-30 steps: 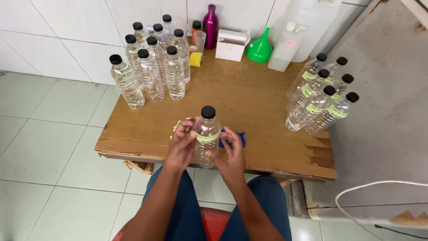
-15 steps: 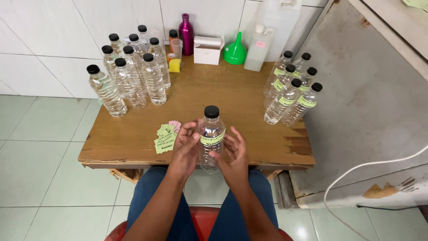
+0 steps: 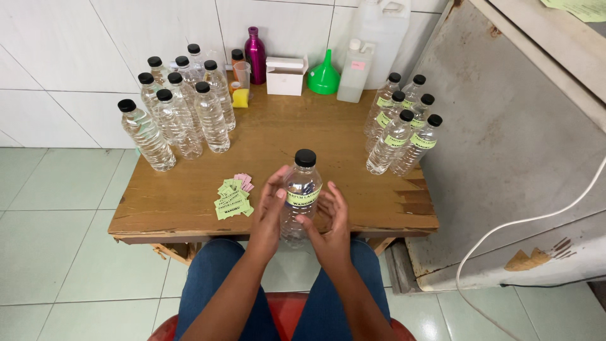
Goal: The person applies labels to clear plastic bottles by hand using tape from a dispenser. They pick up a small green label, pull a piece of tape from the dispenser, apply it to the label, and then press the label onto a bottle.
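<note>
At lower centre, the left hand (image 3: 270,211) and right hand (image 3: 329,224) clasped a black-capped clear bottle (image 3: 301,192) of colourless liquid, upright over the wooden table's (image 3: 189,208) near edge. Loose green labels (image 3: 231,201) lay just left. Labelled full bottles (image 3: 403,129) stood at right, unlabelled ones (image 3: 180,113) upper left.

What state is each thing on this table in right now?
Clear bottle: capped, upright, green label on, held between left hand and right hand.
Unlabelled bottles: capped, upright, grouped at left.
Labelled bottles: capped, upright, grouped at right.
Green labels: loose, in a small pile.
White box: lid open.
Green funnel: standing mouth down.
Magenta bottle: capped, upright.
</note>
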